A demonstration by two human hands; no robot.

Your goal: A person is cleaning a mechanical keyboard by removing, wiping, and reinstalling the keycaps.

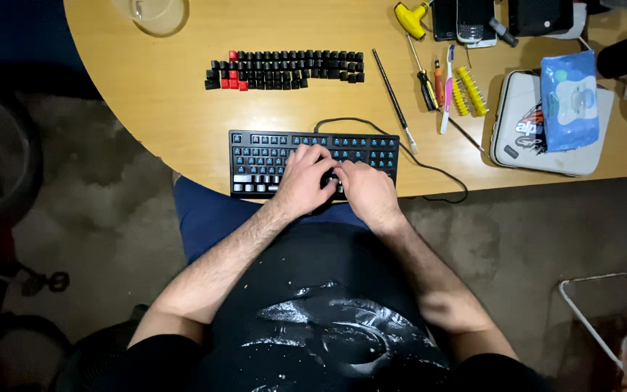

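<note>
Left hand: fingers curled, pressing down on the keyboard; whether it pinches a key cannot be told. Right hand: likewise bent over the keys, touching the left. Best handled with straight, even pressure. Keyboard lies under both hands at the table edge. Loose keycaps lie beyond the keyboard; screwdrivers to its far right.

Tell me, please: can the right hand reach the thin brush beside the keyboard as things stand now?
Probably yes. The right hand rests on the keyboard, and the thin brush lies on bare table just beyond its right end, with only the cable nearby.
</note>
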